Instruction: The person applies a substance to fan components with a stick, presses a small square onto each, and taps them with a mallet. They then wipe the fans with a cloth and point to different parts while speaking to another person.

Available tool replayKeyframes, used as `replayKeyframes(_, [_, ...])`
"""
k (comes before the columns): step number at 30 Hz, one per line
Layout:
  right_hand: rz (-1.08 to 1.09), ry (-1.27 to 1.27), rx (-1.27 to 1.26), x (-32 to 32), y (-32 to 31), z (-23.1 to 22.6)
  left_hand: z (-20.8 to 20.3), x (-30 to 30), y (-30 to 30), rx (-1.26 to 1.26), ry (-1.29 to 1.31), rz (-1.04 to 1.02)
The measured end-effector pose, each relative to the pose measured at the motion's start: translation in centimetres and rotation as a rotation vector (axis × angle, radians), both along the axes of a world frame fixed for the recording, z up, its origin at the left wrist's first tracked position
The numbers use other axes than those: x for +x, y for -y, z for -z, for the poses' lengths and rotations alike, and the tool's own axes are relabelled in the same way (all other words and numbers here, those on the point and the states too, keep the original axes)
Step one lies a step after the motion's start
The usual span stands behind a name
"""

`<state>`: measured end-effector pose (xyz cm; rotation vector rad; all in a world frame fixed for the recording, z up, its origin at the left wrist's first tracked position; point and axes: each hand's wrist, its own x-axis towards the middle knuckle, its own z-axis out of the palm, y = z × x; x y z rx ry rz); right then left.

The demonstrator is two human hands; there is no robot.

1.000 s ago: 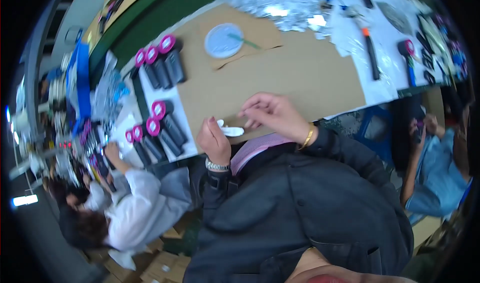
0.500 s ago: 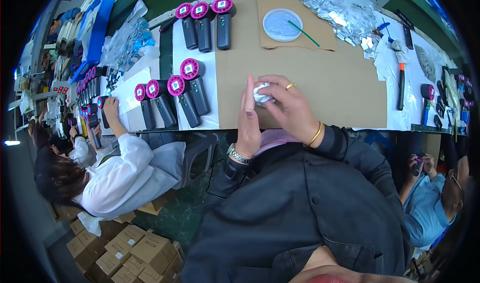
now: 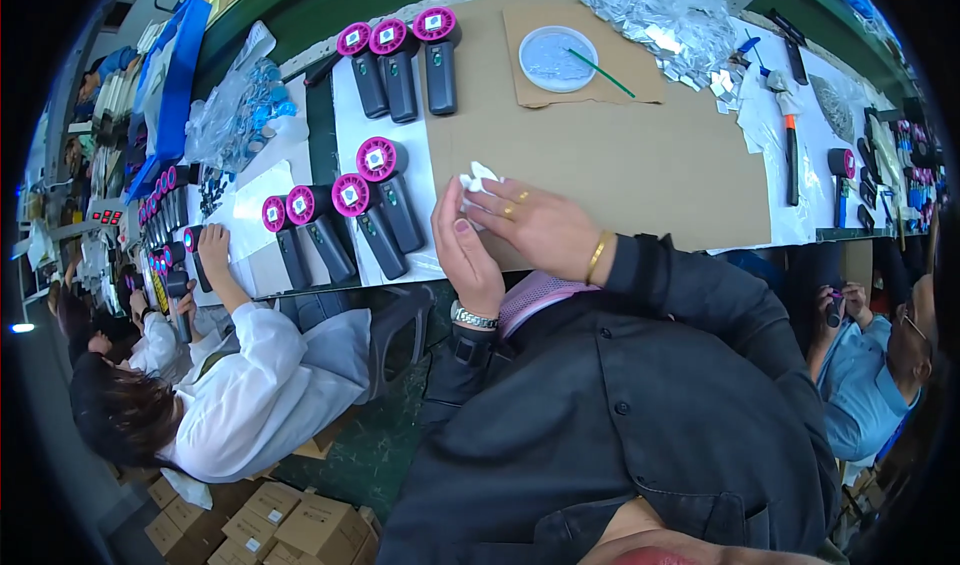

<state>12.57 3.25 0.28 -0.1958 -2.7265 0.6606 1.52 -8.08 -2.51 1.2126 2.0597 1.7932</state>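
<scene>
A crumpled white tissue [image 3: 481, 172] sits between my two hands, above the brown cardboard near the table's front edge. My right hand [image 3: 535, 223] presses it, fingers laid together across toward the left hand. With fingers stretched upward and slightly cupped, my left hand [image 3: 470, 263] touches the tissue near its fingertips. Part of the tissue is hidden by the right fingers. Left of my hands lie several handheld fans with pink round heads and dark handles, the closest being a fan [image 3: 376, 227]. Three more, among them a fan [image 3: 440, 63], lie farther back.
A white round dish [image 3: 558, 81] with a green stick [image 3: 602, 73] stands on a cardboard piece. Behind it is a heap of small silvery squares [image 3: 690, 40] in clear plastic. A hammer [image 3: 791, 150] lies right. Co-workers sit at left, one in a white shirt [image 3: 250, 375], and right.
Both hands have shifted left with the tissue. My right hand has flattened over it, and the left hand's fingers have become more cupped. The whole view has also shifted slightly.
</scene>
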Motion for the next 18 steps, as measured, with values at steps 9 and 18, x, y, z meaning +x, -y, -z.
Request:
replayKeyframes(9, [0.15, 0.093, 0.008, 2.1, -2.1, 0.2, -0.1, -0.8, 0.5, -0.083, -0.041, 0.015])
replayKeyframes(18, [0.353, 0.054, 0.111, 5.9, -3.6, 1.1, 0.5, -0.1, 0.4, -0.135, -0.147, 0.048])
